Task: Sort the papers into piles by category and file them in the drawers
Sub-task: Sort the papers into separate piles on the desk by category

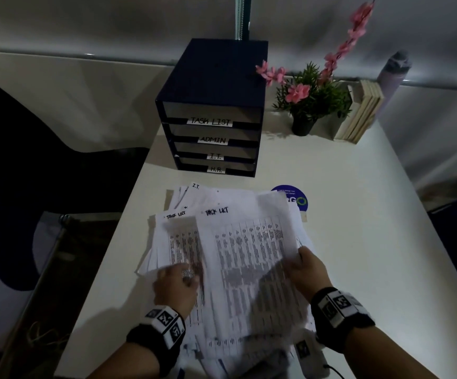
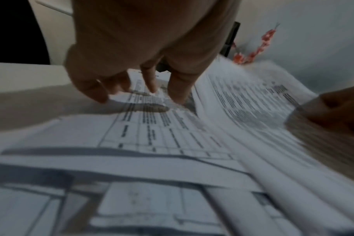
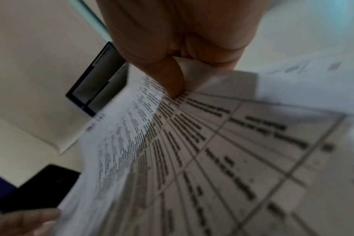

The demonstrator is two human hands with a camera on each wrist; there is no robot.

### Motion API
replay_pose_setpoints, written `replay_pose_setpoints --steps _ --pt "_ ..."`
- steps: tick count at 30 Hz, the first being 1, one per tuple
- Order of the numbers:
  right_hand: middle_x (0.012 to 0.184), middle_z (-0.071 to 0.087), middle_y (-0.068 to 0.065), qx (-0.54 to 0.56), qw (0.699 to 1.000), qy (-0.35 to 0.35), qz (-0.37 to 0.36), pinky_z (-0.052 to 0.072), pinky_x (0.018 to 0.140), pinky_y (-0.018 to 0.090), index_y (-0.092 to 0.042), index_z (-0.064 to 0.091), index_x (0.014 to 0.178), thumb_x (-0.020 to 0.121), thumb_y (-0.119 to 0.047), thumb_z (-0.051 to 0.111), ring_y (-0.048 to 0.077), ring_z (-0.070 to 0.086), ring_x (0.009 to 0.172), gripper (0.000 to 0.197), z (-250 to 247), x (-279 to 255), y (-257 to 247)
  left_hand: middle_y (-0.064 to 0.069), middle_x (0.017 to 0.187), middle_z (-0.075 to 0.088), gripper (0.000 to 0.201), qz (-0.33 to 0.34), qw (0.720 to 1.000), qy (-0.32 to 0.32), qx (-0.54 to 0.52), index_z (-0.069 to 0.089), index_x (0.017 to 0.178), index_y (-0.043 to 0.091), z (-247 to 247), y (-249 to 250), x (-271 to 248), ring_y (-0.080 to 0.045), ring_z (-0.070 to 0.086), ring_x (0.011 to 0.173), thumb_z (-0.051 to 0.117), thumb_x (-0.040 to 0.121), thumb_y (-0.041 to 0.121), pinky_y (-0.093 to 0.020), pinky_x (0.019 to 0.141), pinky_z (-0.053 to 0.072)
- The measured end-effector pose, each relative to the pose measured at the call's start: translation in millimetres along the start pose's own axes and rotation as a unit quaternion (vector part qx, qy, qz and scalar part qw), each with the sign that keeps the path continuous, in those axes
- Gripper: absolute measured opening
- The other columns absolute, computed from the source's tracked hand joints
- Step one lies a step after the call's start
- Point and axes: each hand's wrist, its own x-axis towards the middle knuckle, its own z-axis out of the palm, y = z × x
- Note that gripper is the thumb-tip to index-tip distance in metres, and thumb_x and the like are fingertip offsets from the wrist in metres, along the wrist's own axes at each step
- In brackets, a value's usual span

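Observation:
A loose heap of printed papers [image 1: 230,269] lies on the white desk [image 1: 358,242] in front of a dark drawer unit [image 1: 213,110] labelled TASK LIST, ADMIN, I.T., H.R. My right hand [image 1: 304,269] pinches the right edge of a sheet headed TASK LIST [image 1: 246,242] between thumb and fingers [image 3: 172,83] and lifts it off the heap. My left hand [image 1: 175,285] hovers over the left part of the heap, where another TASK LIST sheet [image 1: 178,236] lies, with fingertips [image 2: 178,89] pointing down at the paper [image 2: 131,159]. A sheet marked I.T. [image 1: 197,187] peeks out behind.
A potted plant with pink flowers [image 1: 309,102] and a row of books [image 1: 361,113] stand right of the drawer unit. A blue round sticker [image 1: 290,198] lies behind the papers. A dark chair [image 1: 30,149] stands beside the desk's left edge.

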Motion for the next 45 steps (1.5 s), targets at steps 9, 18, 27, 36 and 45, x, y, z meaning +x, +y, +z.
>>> replay_pose_setpoints --steps 9,18,27,36,45 --pt "0.090 0.066 0.016 -0.097 0.995 -0.025 -0.009 0.043 0.071 0.033 0.000 0.061 0.096 0.085 -0.014 0.061 0.035 0.061 0.091 0.017 -2.6 -3.3 12.7 -0.018 0.147 0.032 0.108 -0.089 0.991 -0.011 -0.097 0.012 0.150 0.020 -15.3 -3.9 8.9 -0.037 0.043 0.129 0.083 0.068 0.009 -0.043 0.105 0.040" --pt "0.080 0.066 0.009 0.023 1.000 -0.009 0.014 0.047 0.074 0.031 -0.004 0.065 0.092 0.080 -0.016 0.072 0.026 0.062 0.082 0.018 -5.5 6.6 20.6 -0.002 0.113 0.065 0.027 0.024 0.982 -0.002 -0.185 0.059 0.120 0.013 -9.7 2.6 3.7 -0.024 0.060 0.107 0.056 0.093 0.012 -0.035 0.096 0.046" --pt "0.086 0.073 0.015 0.355 0.929 -0.092 0.057 0.057 0.074 0.042 -0.007 0.070 0.092 0.081 0.014 0.060 0.028 0.066 0.078 0.026 -15.6 6.4 11.6 -0.001 0.101 0.069 0.022 0.035 0.955 -0.111 -0.274 0.065 0.101 0.010 -16.1 5.0 15.3 -0.023 0.063 0.101 0.074 0.080 0.011 -0.035 0.092 0.050" --pt "0.076 0.068 0.017 0.243 0.967 -0.004 0.080 0.056 0.074 0.051 -0.008 0.066 0.082 0.082 -0.004 0.062 0.022 0.058 0.068 0.005 -12.1 16.4 24.2 0.006 0.094 0.069 0.009 0.015 0.961 -0.051 -0.273 0.065 0.096 0.018 -11.8 6.9 17.7 -0.019 0.065 0.094 0.067 0.087 0.020 -0.028 0.086 0.048" --pt "0.089 0.068 0.023 0.333 0.937 -0.035 0.103 0.054 0.084 0.049 -0.007 0.064 0.088 0.080 0.010 0.064 0.028 0.062 0.077 0.019 -11.0 10.5 24.7 0.008 0.107 0.066 0.050 0.020 0.959 -0.059 -0.275 0.058 0.115 0.019 -10.3 9.2 13.3 -0.016 0.063 0.101 0.082 0.071 0.014 -0.036 0.096 0.047"
